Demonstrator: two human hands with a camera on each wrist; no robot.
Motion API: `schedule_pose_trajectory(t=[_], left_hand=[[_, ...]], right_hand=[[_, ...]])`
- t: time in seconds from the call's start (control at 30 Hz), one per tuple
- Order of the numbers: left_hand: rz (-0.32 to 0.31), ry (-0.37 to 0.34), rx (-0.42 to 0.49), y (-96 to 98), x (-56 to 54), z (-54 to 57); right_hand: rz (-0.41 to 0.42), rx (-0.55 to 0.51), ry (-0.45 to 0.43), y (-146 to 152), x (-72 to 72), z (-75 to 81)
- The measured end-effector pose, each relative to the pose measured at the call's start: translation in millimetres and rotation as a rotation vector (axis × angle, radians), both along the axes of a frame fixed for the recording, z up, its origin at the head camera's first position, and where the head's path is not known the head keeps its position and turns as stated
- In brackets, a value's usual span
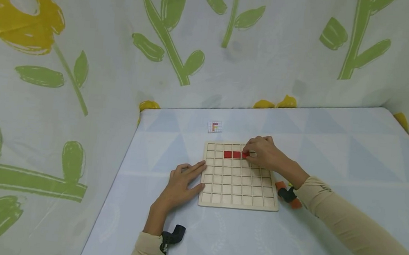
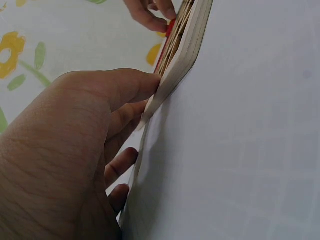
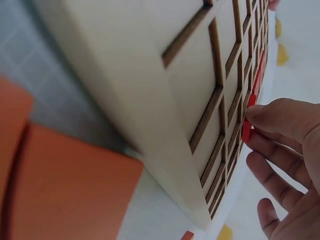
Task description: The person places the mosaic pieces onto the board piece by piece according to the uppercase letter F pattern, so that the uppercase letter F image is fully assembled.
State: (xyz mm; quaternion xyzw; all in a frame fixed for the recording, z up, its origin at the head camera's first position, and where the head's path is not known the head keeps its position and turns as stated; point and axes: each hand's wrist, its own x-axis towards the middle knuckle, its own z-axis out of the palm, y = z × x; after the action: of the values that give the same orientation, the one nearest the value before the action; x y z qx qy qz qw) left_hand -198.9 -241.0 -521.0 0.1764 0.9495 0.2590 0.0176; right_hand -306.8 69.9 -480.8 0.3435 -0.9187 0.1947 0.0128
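Note:
A square wooden grid board (image 1: 237, 188) lies on the table, divided into many shallow cells. Two red square tiles (image 1: 232, 155) sit side by side in its second row from the back. My right hand (image 1: 263, 153) pinches another red tile (image 3: 247, 129) between thumb and fingers, just right of those two; in the right wrist view it is tilted at the grid. My left hand (image 1: 181, 182) rests against the board's left edge, thumb and fingertips touching it, fingers fairly straight. In the left wrist view the thumb (image 2: 135, 87) meets the board's rim.
A small card (image 1: 215, 127) with a coloured grid pattern lies behind the board. Orange tiles (image 3: 75, 185) lie at the board's right side, partly hidden by the right wrist in the head view. Floral cloth (image 1: 232, 64) hangs behind the table.

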Motion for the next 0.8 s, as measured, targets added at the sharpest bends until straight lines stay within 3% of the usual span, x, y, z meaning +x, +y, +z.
schedule_pose_trajectory(t=[0.43, 0.8], left_hand=[[-0.009, 0.015, -0.003, 0.0, -1.2, -0.9], [-0.007, 0.017, -0.002, 1.3, 0.6, 1.8]], right_hand=[[0.007, -0.006, -0.001, 1, 1.9, 0.4], [-0.041, -0.018, -0.043, 12, 8.6, 4.9]])
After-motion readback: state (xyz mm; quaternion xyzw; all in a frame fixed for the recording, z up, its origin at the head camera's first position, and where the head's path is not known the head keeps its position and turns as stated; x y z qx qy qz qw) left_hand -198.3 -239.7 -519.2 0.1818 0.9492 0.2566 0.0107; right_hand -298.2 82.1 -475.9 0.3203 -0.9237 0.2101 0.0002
